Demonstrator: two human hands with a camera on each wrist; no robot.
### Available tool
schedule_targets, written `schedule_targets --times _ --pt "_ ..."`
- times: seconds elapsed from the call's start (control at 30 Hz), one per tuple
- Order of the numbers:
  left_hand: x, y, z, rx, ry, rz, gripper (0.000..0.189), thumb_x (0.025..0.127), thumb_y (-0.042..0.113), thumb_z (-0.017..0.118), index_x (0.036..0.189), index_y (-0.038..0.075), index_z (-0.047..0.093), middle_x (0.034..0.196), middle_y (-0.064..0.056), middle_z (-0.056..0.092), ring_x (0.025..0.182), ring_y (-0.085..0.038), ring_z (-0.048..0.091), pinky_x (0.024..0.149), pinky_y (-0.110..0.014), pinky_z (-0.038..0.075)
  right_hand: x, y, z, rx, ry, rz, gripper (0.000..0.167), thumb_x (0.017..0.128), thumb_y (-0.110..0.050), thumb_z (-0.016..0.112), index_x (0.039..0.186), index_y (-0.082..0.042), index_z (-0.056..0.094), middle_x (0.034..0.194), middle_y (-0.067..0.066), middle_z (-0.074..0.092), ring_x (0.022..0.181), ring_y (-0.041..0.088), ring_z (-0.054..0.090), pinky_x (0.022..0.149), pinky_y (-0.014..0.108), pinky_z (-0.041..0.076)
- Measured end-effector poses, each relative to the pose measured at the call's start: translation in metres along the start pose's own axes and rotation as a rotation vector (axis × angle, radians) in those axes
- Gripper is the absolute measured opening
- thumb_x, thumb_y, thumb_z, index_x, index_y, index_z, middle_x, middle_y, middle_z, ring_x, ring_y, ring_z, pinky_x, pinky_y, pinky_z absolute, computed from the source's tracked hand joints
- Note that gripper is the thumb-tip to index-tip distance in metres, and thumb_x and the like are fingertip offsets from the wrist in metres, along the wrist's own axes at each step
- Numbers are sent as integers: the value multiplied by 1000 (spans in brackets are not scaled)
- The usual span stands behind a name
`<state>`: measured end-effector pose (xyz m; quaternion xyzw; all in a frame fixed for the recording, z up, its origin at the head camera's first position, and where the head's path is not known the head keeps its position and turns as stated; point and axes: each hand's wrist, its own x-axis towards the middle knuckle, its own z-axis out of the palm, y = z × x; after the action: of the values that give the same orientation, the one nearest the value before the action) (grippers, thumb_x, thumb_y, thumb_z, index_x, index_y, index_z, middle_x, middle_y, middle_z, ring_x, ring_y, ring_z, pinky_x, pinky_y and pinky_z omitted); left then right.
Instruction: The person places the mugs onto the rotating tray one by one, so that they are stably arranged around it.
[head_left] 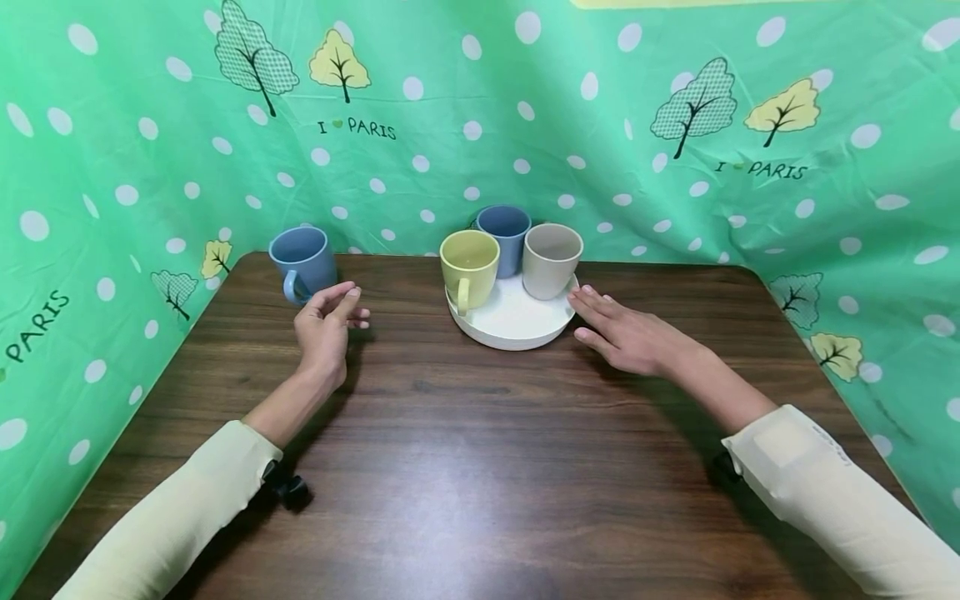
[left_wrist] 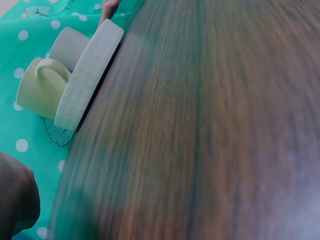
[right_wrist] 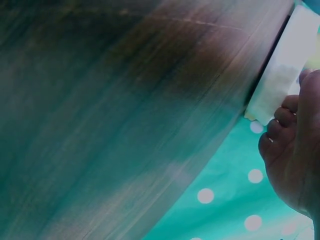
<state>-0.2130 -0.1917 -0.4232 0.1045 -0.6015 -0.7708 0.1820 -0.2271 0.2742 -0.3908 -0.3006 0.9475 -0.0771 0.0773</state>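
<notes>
Left hand (head_left: 324, 332): fingers (head_left: 341, 293) loosely curled, relaxed, gripping nothing, hovering just in front of the blue mug (head_left: 303, 262) and near its handle; contact with the mug not clear from the head view. Right hand (head_left: 628, 335): fingers (head_left: 588, 302) straight and slightly spread, palm down, tips at the right rim of the white tray (head_left: 513, 322), touching or just short of it; cannot tell which. In the right wrist view, same fingers (right_wrist: 281, 131) seen bent at the knuckles beside the blurred tray edge (right_wrist: 282, 70), holding nothing.

Blue mug standing upright on the worktop (head_left: 480, 467) near its far left corner, handle turned toward the person, well apart from the tray. White round tray at the far middle of the worktop, carrying three upright cups close together: yellow mug (head_left: 469, 267) at front left with handle forward, grey cup (head_left: 552, 260) at front right, second blue cup (head_left: 504, 237) behind and between them. In the left wrist view, tray rim (left_wrist: 90, 70), yellow mug (left_wrist: 42, 87) and grey cup (left_wrist: 69, 46) seen sideways, blurred.

Pale yellow sleeves (head_left: 180, 517) on both forearms. Green cloth (head_left: 480, 125) with white dots, trees and "I PARIS" lettering draped behind and to both sides of the dark wood-grain worktop.
</notes>
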Motion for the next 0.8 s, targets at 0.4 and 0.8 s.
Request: schedule_targets --times 0.4,0.8 --pt "6 9 -14 -34 42 13 9 108 10 78 116 7 78 97 1 74 66 -7 75 62 -21 63 -1 -3 -1 -10 2 -12 69 123 -43 43 179 -7 25 189 17 21 177 41 19 143 62 24" --pt "12 15 -31 -55 89 20 15 108 4 75 122 -1 73 96 0 70 64 -7 73 60 -20 62 -4 -8 1 -13 -9 -5 69 124 -43 42 180 -7 24 189 16 19 177 40 18 143 62 24"
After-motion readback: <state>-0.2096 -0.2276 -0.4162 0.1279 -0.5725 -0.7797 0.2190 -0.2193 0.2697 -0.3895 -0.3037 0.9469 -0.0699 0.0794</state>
